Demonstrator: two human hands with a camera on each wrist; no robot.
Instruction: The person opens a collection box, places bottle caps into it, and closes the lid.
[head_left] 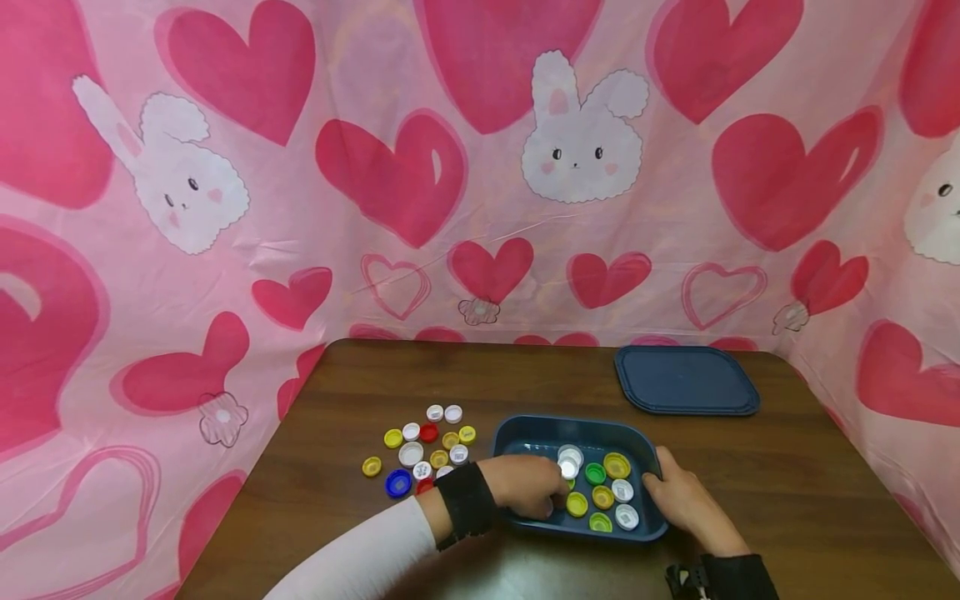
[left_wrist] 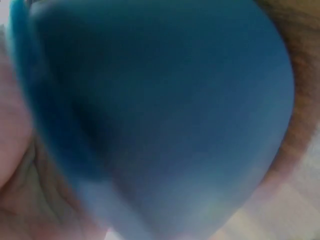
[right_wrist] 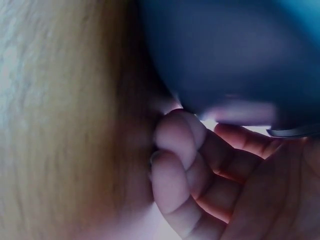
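A dark blue rectangular tub (head_left: 525,429) stands on the table with several white, yellow and green bottle caps inside. My left hand (head_left: 528,486) reaches over the tub's left side, its fingers bent down into it beside a white cap (head_left: 569,468) and a yellow cap (head_left: 577,504). The fingertips are hidden, and I cannot tell whether they hold a cap. In the left wrist view, the tub's wall (left_wrist: 190,100) fills most of the picture. My right hand (head_left: 686,492) grips the tub's right end, thumb over the rim and fingers (right_wrist: 172,185) curled low against the outside.
Left of the tub, several loose caps lie scattered on the brown wooden table (head_left: 315,517), among them a blue cap (head_left: 398,483) and a red cap (head_left: 428,432). A flat dark blue lid (head_left: 686,379) lies at the back right. A pink heart-patterned cloth (head_left: 480,217) hangs behind.
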